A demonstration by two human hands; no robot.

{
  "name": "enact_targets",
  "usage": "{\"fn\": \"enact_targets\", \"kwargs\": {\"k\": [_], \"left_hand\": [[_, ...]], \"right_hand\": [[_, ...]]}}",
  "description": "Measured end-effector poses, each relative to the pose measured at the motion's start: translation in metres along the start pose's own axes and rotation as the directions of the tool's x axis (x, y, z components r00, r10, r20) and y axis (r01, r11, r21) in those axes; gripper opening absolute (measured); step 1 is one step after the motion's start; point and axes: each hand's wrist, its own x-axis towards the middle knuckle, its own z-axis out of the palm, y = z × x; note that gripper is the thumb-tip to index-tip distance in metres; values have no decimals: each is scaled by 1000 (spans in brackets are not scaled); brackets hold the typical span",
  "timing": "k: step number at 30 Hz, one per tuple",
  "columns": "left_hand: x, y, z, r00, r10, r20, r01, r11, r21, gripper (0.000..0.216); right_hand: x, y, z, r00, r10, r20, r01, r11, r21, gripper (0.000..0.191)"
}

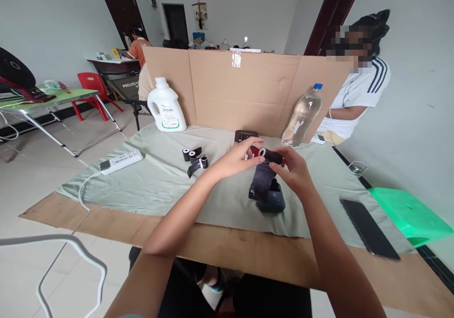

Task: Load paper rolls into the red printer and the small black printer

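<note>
A black roll with a white core [271, 155] is held above the cloth, with a loose dark strip [261, 181] hanging from it. My right hand [292, 167] grips the roll's right end between thumb and fingers. At the left end, my left hand [244, 157] has its fingers apart, the thumb tip by the core. Below the hands sits a small dark blue-grey device [272, 201], partly covered by the strip. Behind my left hand is a black and red object [247, 136], mostly hidden. Several small black rolls [193, 155] lie to the left, one partly unwound.
A white jug [167, 107] and a blue-capped bottle [304, 117] stand before a cardboard screen [241, 93]. A power strip [121, 162] lies at left, a phone [369, 228] at right. A green stool [407, 211] adjoins the table. Two people are beyond the screen.
</note>
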Motion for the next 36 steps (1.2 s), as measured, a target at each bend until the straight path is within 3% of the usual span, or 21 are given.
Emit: {"fn": "enact_targets", "kwargs": {"k": [5,10,14,18,21,29,33,36], "left_hand": [[-30,-50,59,976,-122,-180,115,992,-50,35],[-65,-80,95,989,-137,-58,138,990,19,40],[-68,-77,100,998,2,57,-8,995,96,41],[-68,-73,103,964,212,161,-246,940,238,33],[-69,-75,108,951,264,163,-303,900,313,28],[-70,-77,114,940,303,155,-340,865,368,26],[-69,-74,116,940,306,150,-340,862,376,26],[-69,-71,116,938,304,166,-345,858,380,26]], "right_hand": [[-34,56,-13,985,173,8,-173,985,-28,28],[-49,77,2,981,194,26,-187,969,-160,26],[-50,87,10,983,169,72,-146,955,-257,27],[-51,100,11,988,120,97,-87,953,-289,29],[-49,109,13,990,110,85,-79,949,-305,29],[-48,122,21,941,337,-34,-335,914,-230,44],[-50,122,22,849,518,-104,-527,845,-93,52],[-50,120,23,783,620,-49,-618,784,56,60]]}}
